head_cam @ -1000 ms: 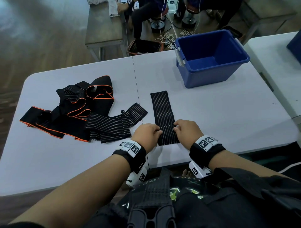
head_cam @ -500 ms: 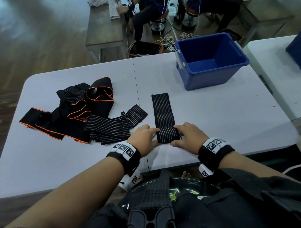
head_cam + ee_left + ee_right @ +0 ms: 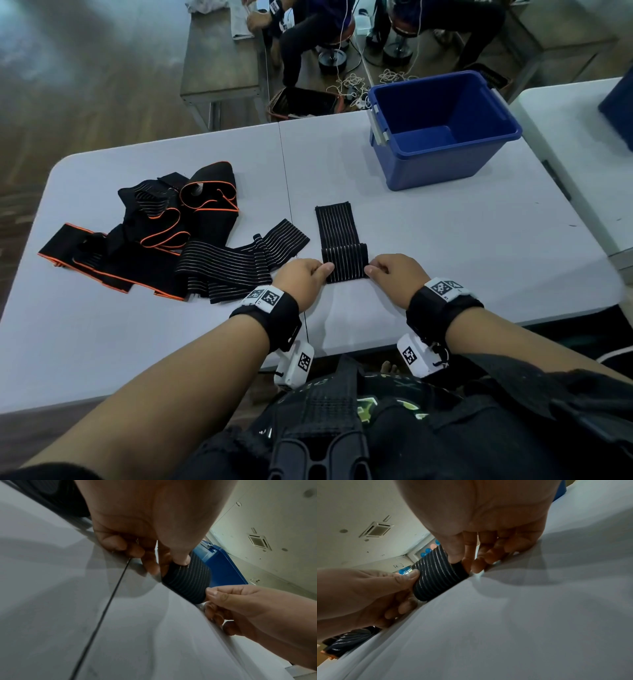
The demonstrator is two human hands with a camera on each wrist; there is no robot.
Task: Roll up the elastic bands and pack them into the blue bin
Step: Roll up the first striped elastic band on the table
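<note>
- Here, taking the blue bin as my landmark: the striped band I am rolling lies on the bench nearer me than the bin, its rolled end closest to me and the flat tail reaching toward the bin.
- Grip: my left hand pinches the roll's left end, thumb on top; my right hand pinches the right end in mirror fashion. Both hands grasp the roll.
- Handling, as I judge it: the band looks light, soft and springy, so the roll would loosen if let go. I would hold it at both ends and keep pressure on the outer lap.
- Bin: its floor, where visible, holds no rolls.
- Surroundings: to the left of the roll, far from the bin, lies a heap of further bands, some edged in orange, awaiting rolling.
- Obstructions: bare bench lies between roll and bin; only the bin's wall, which the roll must clear, stands in the way.
</note>
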